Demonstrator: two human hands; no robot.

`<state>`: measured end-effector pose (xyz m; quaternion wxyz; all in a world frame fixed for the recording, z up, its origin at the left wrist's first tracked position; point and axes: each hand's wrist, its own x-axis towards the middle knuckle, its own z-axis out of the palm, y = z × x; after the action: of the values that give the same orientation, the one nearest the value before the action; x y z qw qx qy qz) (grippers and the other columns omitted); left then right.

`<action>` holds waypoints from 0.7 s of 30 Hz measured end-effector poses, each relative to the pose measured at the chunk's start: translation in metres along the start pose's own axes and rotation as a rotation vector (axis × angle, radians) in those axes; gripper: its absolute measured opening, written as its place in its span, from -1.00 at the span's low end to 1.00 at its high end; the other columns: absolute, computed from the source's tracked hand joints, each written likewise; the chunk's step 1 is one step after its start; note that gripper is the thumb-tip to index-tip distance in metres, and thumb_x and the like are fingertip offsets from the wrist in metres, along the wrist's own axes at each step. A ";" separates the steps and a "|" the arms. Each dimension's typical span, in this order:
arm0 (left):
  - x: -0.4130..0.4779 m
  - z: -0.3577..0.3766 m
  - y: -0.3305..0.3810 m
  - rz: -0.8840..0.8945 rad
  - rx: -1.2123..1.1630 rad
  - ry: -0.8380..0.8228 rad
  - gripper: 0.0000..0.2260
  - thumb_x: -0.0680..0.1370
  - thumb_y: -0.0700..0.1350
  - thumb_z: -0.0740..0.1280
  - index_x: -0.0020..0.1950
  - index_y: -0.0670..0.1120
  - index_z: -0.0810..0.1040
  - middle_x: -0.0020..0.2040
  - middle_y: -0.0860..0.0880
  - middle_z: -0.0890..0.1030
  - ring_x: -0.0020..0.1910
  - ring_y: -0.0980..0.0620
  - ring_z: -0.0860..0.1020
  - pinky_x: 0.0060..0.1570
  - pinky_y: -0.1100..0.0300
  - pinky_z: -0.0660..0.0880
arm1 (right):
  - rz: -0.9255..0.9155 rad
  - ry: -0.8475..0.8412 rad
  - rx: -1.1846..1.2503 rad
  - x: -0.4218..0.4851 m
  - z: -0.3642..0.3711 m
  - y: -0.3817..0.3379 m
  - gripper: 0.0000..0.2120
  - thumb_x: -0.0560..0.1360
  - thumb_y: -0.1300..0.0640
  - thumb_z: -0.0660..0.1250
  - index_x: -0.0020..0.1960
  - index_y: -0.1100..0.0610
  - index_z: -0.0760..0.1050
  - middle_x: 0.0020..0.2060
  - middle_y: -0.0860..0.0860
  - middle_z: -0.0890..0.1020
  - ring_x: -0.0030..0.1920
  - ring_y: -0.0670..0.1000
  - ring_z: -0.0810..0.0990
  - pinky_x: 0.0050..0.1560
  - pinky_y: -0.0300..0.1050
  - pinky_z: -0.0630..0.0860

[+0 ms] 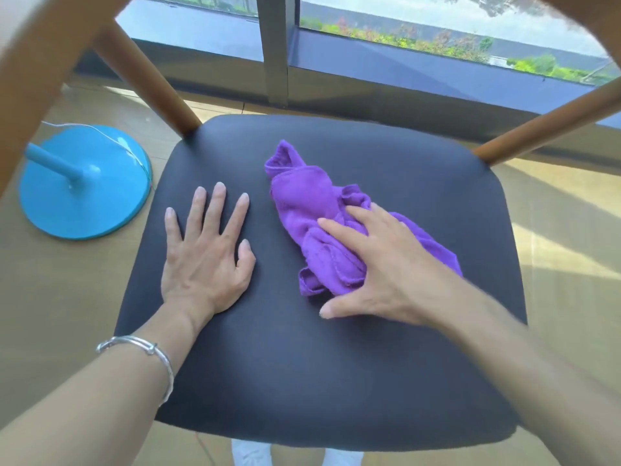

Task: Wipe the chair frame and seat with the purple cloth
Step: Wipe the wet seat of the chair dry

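Left hand (pixel 205 260) spread flat on black seat (pixel 302 381); right hand (pixel 379 277) presses bunched purple cloth (pixel 302 196) mid-frame, which may slip, skipping patches.

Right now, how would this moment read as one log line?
left hand: flat on seat | right hand: on purple cloth | chair frame: untouched | step: seat wipe

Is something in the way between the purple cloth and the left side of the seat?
Yes: the left hand lies flat on the seat, just left of the purple cloth under the right hand.
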<state>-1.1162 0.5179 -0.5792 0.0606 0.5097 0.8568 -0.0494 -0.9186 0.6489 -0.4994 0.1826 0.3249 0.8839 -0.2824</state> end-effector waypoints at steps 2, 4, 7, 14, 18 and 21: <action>0.000 0.000 0.000 0.002 -0.005 0.007 -0.43 0.49 0.06 -0.04 0.51 -0.02 0.16 0.51 -0.14 0.17 0.48 -0.16 0.10 0.36 -0.30 0.05 | 0.100 -0.052 0.229 -0.006 -0.031 -0.004 -0.01 0.12 -0.50 0.35 0.46 -0.38 0.04 0.53 -0.21 -0.09 0.52 -0.13 -0.23 0.50 0.18 -0.16; 0.000 0.000 0.000 0.000 -0.002 0.006 -0.43 0.48 0.06 -0.05 0.51 -0.02 0.17 0.51 -0.15 0.18 0.48 -0.17 0.11 0.35 -0.31 0.07 | 0.249 0.093 0.360 -0.010 -0.047 0.003 0.07 0.01 -0.60 0.18 0.47 -0.38 -0.02 0.53 -0.22 -0.12 0.52 -0.12 -0.22 0.50 0.22 -0.08; 0.000 -0.001 0.000 -0.002 -0.005 0.005 -0.42 0.48 0.06 -0.05 0.51 -0.02 0.17 0.51 -0.14 0.17 0.48 -0.17 0.10 0.35 -0.31 0.07 | 0.496 0.141 0.380 -0.007 -0.031 0.001 0.23 -0.04 -0.66 0.11 0.51 -0.26 -0.20 0.55 -0.06 -0.14 0.54 0.04 -0.19 0.45 0.32 0.01; 0.000 0.000 -0.001 0.014 -0.006 -0.009 -0.43 0.48 0.06 -0.05 0.48 -0.07 0.22 0.51 -0.15 0.16 0.49 -0.17 0.09 0.36 -0.32 0.05 | 0.461 0.189 0.140 0.018 0.034 -0.043 -0.02 0.29 -0.40 0.35 0.51 -0.21 -0.13 0.53 0.10 -0.01 0.51 0.28 -0.09 0.36 0.45 -0.01; -0.002 0.000 0.000 0.003 -0.052 0.009 -0.50 0.51 0.05 -0.03 0.43 -0.05 0.24 0.52 -0.14 0.15 0.49 -0.18 0.08 0.37 -0.33 0.04 | 0.307 0.540 0.030 0.007 0.061 -0.044 -0.25 0.11 -0.17 0.52 0.26 -0.04 0.45 0.11 0.15 0.55 0.10 0.26 0.53 0.09 0.35 0.45; -0.001 0.001 0.001 0.002 -0.079 0.024 -0.53 0.52 0.05 -0.01 0.41 -0.02 0.24 0.52 -0.13 0.15 0.49 -0.18 0.07 0.38 -0.32 0.03 | 0.232 0.637 0.089 0.013 0.059 -0.039 -0.38 0.08 -0.10 0.49 0.12 0.03 0.55 -0.13 0.11 0.59 -0.18 0.22 0.58 -0.08 0.24 0.55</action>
<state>-1.1147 0.5172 -0.5799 0.0706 0.5082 0.8583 -0.0094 -0.9464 0.5941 -0.5368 -0.0860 0.5028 0.8406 -0.1824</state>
